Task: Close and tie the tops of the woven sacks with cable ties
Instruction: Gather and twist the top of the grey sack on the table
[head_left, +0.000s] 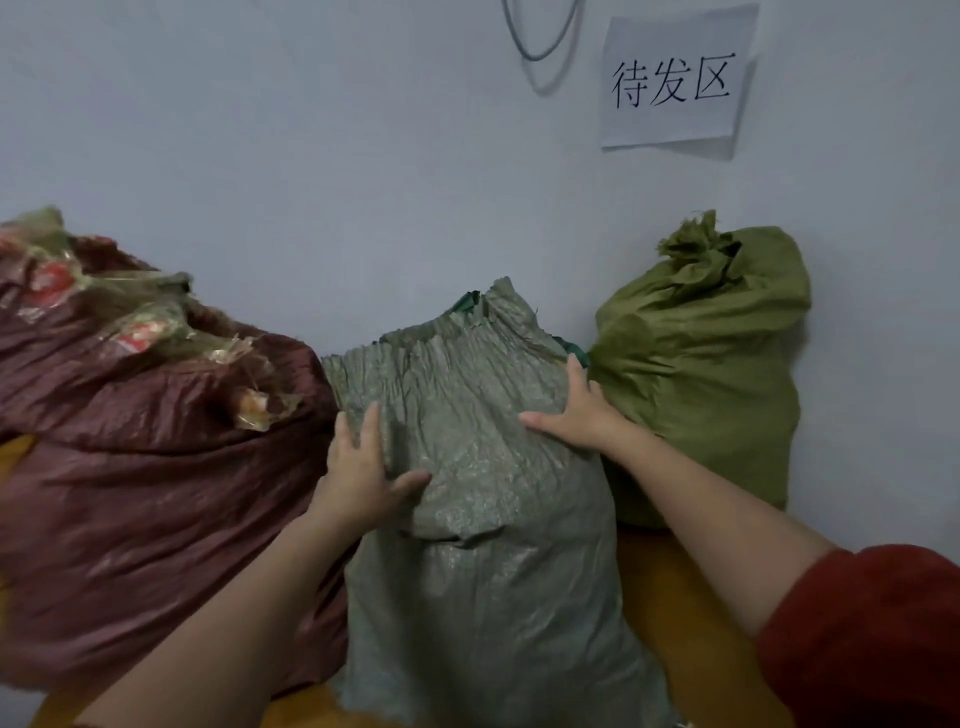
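Upright, grey-green sack crinkled, top pleated; left hand, right hand pressing.

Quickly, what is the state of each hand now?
Left hand: open, flat against the grey-green woven sack.
Right hand: open, pressing the same sack.

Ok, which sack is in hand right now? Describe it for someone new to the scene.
Find the wall with the paper sign; three sacks stand against it. It is the middle sack, between the maroon sack and the olive sack. It alone is grey-green, with the left hand and right hand flat on it.
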